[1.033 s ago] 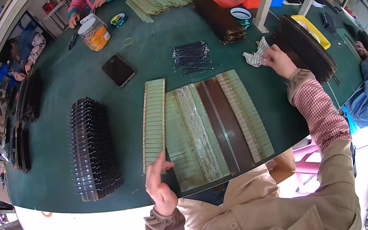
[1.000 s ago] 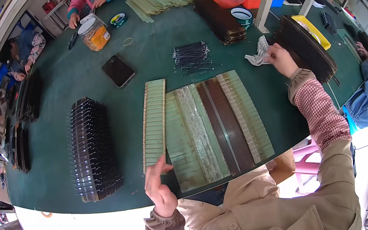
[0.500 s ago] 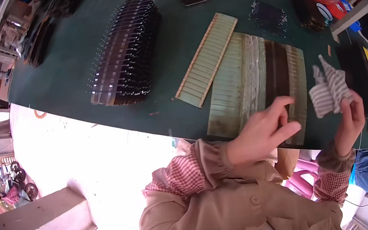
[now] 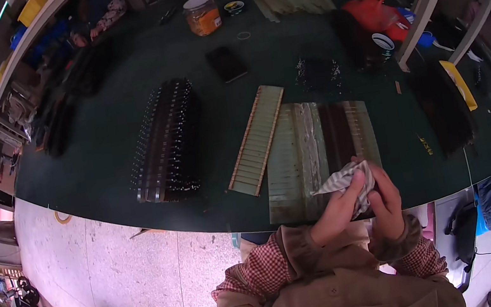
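Striped cloth (image 4: 348,183) bunched between both hands at near edge of counter (image 4: 98,157), over pale slatted panels (image 4: 297,158). Likely soft, light, limp; best gathered by folds. Left hand (image 4: 337,211) pinches cloth; right hand (image 4: 385,201) clasps it. Orange-filled jar (image 4: 202,15) far side; yellow flat pack (image 4: 458,84) right.

Single head-mounted fisheye view, aimed steeply down from above wearer's chest. Both hands (image 4: 362,199) seen close, near lower centre. Green table (image 4: 128,140) spread across upper frame, edges bent toward rim. Floor caught at lower left. No second view supplied.
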The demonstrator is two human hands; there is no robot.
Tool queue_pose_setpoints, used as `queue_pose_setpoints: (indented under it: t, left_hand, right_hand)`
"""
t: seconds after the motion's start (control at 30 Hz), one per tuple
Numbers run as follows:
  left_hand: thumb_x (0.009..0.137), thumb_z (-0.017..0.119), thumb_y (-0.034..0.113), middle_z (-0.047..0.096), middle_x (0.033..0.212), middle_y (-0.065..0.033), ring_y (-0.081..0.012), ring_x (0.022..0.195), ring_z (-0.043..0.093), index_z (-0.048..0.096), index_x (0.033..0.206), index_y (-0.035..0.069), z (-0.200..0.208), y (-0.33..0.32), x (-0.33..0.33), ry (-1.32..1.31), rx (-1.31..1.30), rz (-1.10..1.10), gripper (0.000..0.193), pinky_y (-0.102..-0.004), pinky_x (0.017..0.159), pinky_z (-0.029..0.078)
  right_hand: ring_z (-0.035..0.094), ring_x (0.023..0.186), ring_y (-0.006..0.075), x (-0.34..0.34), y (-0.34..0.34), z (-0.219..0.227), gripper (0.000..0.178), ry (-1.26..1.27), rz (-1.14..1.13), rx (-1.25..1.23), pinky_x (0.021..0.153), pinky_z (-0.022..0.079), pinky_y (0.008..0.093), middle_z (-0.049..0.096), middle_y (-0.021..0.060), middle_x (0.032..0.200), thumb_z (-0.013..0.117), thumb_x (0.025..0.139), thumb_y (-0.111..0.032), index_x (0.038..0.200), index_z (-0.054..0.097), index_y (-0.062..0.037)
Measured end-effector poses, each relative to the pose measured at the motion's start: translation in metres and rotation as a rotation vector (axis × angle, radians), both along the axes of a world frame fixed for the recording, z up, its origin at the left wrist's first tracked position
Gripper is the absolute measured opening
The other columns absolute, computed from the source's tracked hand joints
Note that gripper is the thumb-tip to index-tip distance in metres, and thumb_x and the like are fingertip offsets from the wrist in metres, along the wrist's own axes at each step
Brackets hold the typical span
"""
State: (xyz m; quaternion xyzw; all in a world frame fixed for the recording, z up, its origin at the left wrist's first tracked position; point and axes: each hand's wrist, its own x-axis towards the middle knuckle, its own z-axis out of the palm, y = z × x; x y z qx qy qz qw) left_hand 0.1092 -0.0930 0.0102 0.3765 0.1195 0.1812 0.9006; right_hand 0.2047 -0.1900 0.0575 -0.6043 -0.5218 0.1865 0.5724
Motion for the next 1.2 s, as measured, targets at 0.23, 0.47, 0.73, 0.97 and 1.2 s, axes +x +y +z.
queue_pose_setpoints:
  t: [0.23,0.47,0.73,0.97,1.2]
  left_hand:
    - [0.104,0.020,0.052,0.061,0.110,-0.0034,-0.0133,0.096,0.059,0.051,0.126,0.006,-0.020,0.002,-0.003,0.061,0.085,-0.025,0.060,-0.0292,0.086,0.047]
    - [0.107,0.030,0.038,0.061,0.105,-0.0040,-0.0129,0.093,0.058,0.055,0.118,0.001,0.023,0.022,-0.012,-0.258,0.007,-0.087,0.045,-0.0269,0.082,0.047]
    - [0.102,0.044,0.012,0.062,0.100,-0.0012,-0.0099,0.088,0.057,0.061,0.110,0.000,-0.038,0.013,-0.014,0.041,0.389,0.103,0.022,-0.0242,0.075,0.047]
    - [0.100,0.048,0.008,0.062,0.097,-0.0023,-0.0117,0.086,0.057,0.059,0.116,0.000,0.012,0.011,-0.017,-0.002,0.546,0.058,0.021,-0.0271,0.079,0.047]
    - [0.095,0.056,0.005,0.062,0.081,-0.0058,-0.0140,0.073,0.059,0.060,0.105,-0.001,0.019,0.007,-0.007,0.009,1.014,0.244,0.012,-0.0303,0.068,0.048]
  right_hand:
    - [0.059,0.111,0.0326,0.002,0.016,0.000,0.033,-0.156,0.017,-0.004,0.097,0.046,0.0405,0.062,0.0167,0.118,0.053,0.089,-0.003,0.121,0.056,0.0016]
    - [0.065,0.094,0.0265,-0.009,0.032,0.009,0.029,0.696,-0.223,-0.070,0.084,0.052,0.0357,0.065,0.0136,0.099,0.052,0.091,-0.001,0.119,0.058,-0.0011]
    - [0.066,0.086,0.0230,-0.018,0.040,-0.008,0.020,0.439,-0.108,0.164,0.077,0.053,0.0313,0.066,0.0098,0.094,0.048,0.095,-0.002,0.109,0.061,0.0039]
    - [0.066,0.070,0.0244,-0.015,0.055,0.020,0.026,0.799,-0.151,0.256,0.072,0.054,0.0354,0.064,0.0119,0.079,0.047,0.101,-0.020,0.090,0.057,0.0022]
    - [0.057,0.055,0.0220,0.002,0.052,0.021,0.043,1.088,-0.237,0.277,0.066,0.053,0.0405,0.052,0.0081,0.058,0.046,0.101,-0.039,0.073,0.048,-0.0063]
